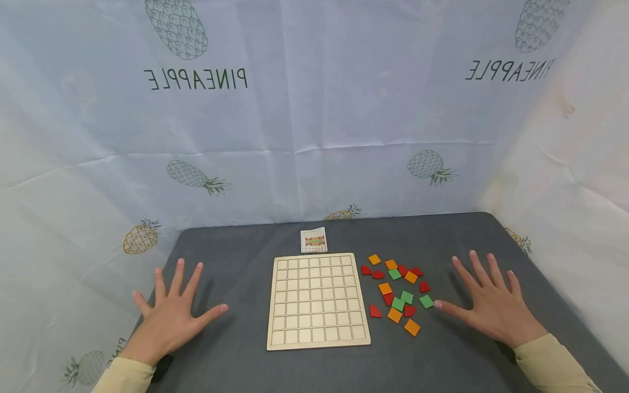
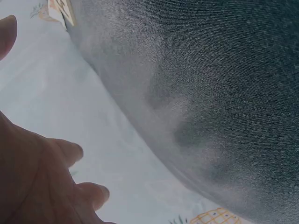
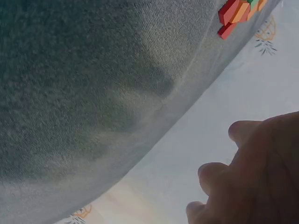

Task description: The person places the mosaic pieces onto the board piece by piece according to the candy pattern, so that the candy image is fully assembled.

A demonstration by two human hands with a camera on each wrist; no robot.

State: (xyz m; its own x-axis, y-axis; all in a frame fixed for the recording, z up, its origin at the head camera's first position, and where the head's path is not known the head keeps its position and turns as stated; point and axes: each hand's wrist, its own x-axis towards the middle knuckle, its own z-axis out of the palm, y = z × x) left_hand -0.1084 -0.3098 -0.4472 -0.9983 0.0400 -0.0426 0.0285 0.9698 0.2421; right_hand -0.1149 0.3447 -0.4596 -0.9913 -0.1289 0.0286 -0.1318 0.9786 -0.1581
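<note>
My left hand (image 1: 169, 319) is spread over the left of the grey table, fingers straight, holding nothing. On the other side my right hand (image 1: 498, 311) is spread the same way, its thumb tip close to a green square tile (image 1: 426, 301). Between the hands lies a pale wooden grid board (image 1: 318, 300) with bare cells. Right of it are scattered several orange square tiles (image 1: 412, 327), green tiles and red tiles with a curved edge (image 1: 375, 311). Behind the board lies a small card (image 1: 313, 240) printed with a grid and a red, orange and green pattern.
The grey cloth-covered table (image 1: 231, 360) has rounded far corners. A white curtain (image 1: 314, 109) with pineapple prints hangs close behind it and along both sides. In the right wrist view, some coloured tiles (image 3: 229, 11) show near the table's edge.
</note>
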